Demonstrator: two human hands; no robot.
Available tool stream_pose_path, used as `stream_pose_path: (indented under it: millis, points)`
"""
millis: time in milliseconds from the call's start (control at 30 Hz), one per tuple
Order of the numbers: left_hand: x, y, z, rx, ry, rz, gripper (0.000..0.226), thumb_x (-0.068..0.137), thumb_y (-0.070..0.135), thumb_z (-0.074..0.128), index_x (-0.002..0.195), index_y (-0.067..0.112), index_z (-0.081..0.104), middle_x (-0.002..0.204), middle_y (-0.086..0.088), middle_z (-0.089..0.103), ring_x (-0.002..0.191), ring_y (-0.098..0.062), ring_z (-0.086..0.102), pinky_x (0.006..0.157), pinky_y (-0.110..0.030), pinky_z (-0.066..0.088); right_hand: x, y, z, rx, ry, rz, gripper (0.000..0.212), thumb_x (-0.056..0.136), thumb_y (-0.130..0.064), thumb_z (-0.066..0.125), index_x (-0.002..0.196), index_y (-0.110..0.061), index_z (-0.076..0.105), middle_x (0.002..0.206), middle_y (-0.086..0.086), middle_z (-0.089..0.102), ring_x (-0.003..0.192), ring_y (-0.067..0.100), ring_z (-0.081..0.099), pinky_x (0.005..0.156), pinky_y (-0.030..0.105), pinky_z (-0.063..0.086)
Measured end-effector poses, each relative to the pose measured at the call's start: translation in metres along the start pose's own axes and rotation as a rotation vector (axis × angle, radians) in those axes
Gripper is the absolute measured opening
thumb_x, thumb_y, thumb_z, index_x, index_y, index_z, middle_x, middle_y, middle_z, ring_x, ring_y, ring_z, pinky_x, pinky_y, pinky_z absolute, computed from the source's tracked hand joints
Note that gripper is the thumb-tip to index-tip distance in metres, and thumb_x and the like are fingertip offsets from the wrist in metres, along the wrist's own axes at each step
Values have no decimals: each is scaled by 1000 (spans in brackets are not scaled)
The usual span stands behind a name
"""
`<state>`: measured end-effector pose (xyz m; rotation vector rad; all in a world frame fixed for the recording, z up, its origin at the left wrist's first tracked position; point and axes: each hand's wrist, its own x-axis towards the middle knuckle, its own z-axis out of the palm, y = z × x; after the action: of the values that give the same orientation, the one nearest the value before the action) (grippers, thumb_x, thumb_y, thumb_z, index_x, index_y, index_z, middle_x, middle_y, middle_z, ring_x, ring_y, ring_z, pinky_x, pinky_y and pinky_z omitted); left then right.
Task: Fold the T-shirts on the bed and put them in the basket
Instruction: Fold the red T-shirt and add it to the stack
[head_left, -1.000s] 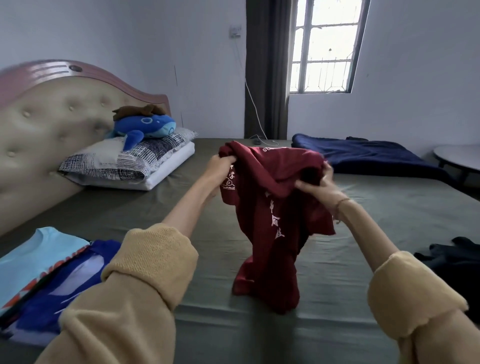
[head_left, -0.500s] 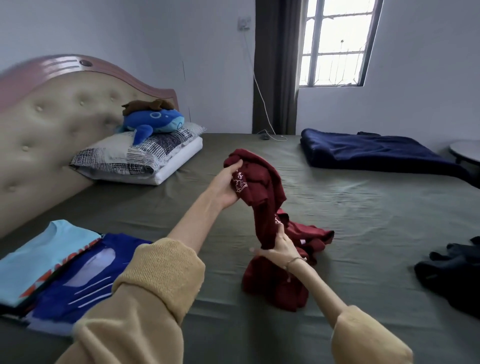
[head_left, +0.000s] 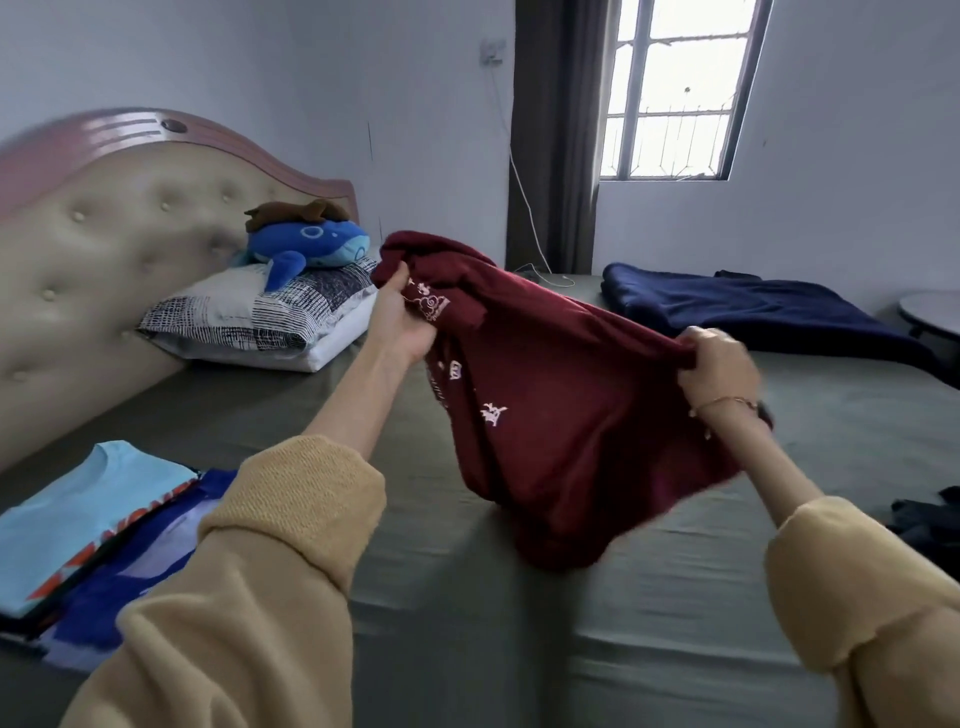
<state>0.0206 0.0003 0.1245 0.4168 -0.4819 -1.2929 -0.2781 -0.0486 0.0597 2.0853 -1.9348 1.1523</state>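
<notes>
Above the olive bed sheet (head_left: 519, 649), the maroon T-shirt (head_left: 550, 410) is held bunched, pinched by the left hand (head_left: 402, 317) and right hand (head_left: 719, 358), so creases could be folded in unless it is spread flat.

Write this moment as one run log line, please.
phase: spreading | item: maroon T-shirt | left hand: holds edge | right hand: holds edge | basket: not in view
</notes>
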Motion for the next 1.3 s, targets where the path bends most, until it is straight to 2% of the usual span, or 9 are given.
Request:
stream_pose_path:
  millis: [167, 333, 467, 600, 733, 967, 1100, 1200, 1300]
  points:
    - [5, 15, 6, -45, -52, 43, 30, 102, 25, 38, 103, 4, 59, 108, -13, 63, 128, -27, 47, 105, -41, 37, 14, 18, -10, 207, 246, 461, 31, 92, -5, 38, 111, -2, 61, 112, 28, 59, 105, 44, 54, 85, 43, 43]
    - [1, -1, -22, 145, 59, -2, 31, 101, 22, 37, 88, 7, 60, 74, -10, 72, 70, -20, 69, 78, -36, 51, 2, 16, -9, 450, 299, 595, 38, 92, 0, 29, 120, -1, 55, 121, 25, 57, 112, 40, 51, 88, 37, 36]
    - [-3, -43, -104, 905, 298, -426, 29, 96, 10, 37, 71, 6, 50, 47, -8, 60, 39, -16, 58, 48, -23, 48, -38, 48, 38, 238, -148, 693, 26, 93, -5, 41, 108, 6, 59, 109, 26, 63, 102, 40, 60, 88, 41, 47]
    - [-35, -87, -171, 1583, 241, -1004, 40, 98, 30, 46, 127, 2, 46, 131, -18, 53, 117, -31, 55, 98, -40, 43, -91, 74, 92, -71, -810, 728, 28, 89, -18, 52, 72, 0, 65, 49, 8, 60, 50, 23, 55, 60, 32, 49]
    - [-56, -104, -185, 1749, 15, -1201, 55, 93, 41, 55, 135, 6, 44, 133, -10, 54, 124, -27, 52, 92, -37, 50, -111, 52, 121, -233, -1067, 314, 32, 84, -21, 60, 114, -10, 65, 104, 7, 67, 81, 18, 53, 81, 30, 51]
    - [-79, -118, -173, 1823, -425, -1221, 47, 90, 14, 62, 134, 11, 44, 127, -5, 55, 115, -21, 54, 93, -30, 47, -147, -40, 123, 376, -1152, 413, 39, 95, -46, 45, 119, -16, 52, 95, 5, 63, 68, 12, 59, 51, 20, 43]
    - [-77, -107, -182, 1765, -539, -1211, 29, 91, 0, 53, 113, 18, 49, 100, 2, 59, 95, -9, 59, 77, -23, 47, -170, -60, 158, 372, -1069, 344, 21, 87, -34, 63, 86, -14, 56, 85, 5, 65, 72, 20, 66, 47, 21, 41]
    - [-71, -92, -188, 1643, -388, -1160, 32, 94, -7, 34, 109, 12, 55, 94, -1, 59, 57, 3, 61, 60, -20, 48, -174, -60, 163, 274, -1097, 214, 24, 90, -21, 57, 110, -8, 56, 89, 3, 60, 65, 13, 58, 50, 21, 46]
    - [-67, -87, -193, 1756, -138, -711, 30, 88, -6, 38, 100, 16, 55, 88, 2, 61, 62, -6, 61, 49, -13, 43, -174, -53, 159, 446, -1133, 128, 44, 92, -9, 53, 135, -9, 43, 79, -10, 50, 52, -9, 53, 51, 6, 42]
